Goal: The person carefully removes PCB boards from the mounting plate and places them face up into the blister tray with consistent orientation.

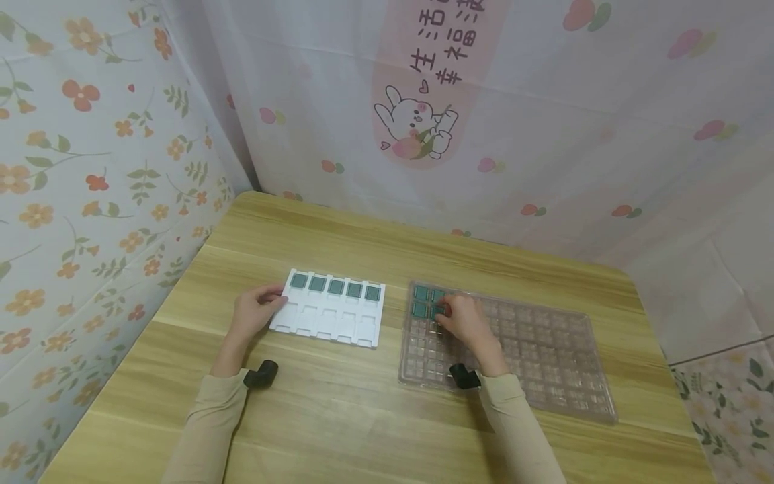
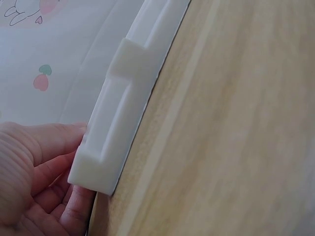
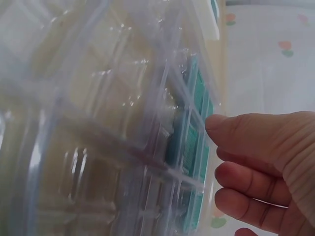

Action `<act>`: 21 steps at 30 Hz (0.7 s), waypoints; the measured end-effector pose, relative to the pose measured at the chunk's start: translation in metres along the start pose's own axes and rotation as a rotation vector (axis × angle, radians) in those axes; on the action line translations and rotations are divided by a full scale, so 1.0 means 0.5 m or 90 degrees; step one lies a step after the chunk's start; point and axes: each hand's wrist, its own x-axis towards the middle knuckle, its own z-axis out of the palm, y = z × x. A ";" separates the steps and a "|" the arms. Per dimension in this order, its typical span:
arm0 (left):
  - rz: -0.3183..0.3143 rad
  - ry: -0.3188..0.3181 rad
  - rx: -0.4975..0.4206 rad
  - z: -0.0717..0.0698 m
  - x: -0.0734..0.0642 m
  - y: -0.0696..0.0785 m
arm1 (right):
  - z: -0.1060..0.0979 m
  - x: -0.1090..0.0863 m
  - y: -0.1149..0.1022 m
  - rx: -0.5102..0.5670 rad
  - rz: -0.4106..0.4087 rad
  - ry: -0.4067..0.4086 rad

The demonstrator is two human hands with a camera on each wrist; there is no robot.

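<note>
Tabletop [image 1: 392,329] between trays [image 1: 326,314]; chip [image 1: 437,312] grip unclear

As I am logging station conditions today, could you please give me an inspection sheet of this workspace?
Surface: wood-grain table.
Job's things: white tray, five green squares in its far row, near row empty; clear tray to its right, more green squares at its far left corner.
Clutter: nothing seen.
Left hand: holds the white tray's left edge.
Right hand: at the clear tray's green squares; grip unclear.
Cables: nothing seen.
Surroundings: patterned cloth at the far side and left.
</note>
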 end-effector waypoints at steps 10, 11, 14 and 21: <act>0.003 -0.001 -0.007 -0.002 0.001 0.000 | 0.007 0.027 -0.035 0.018 -0.002 -0.015; 0.005 -0.001 -0.006 -0.002 0.001 -0.001 | 0.009 0.030 -0.039 0.024 -0.004 -0.017; 0.011 0.001 -0.005 -0.001 0.002 -0.002 | 0.014 0.038 -0.051 0.050 -0.011 -0.020; 0.014 0.002 -0.002 0.000 0.005 -0.005 | 0.028 0.063 -0.077 0.064 -0.054 0.010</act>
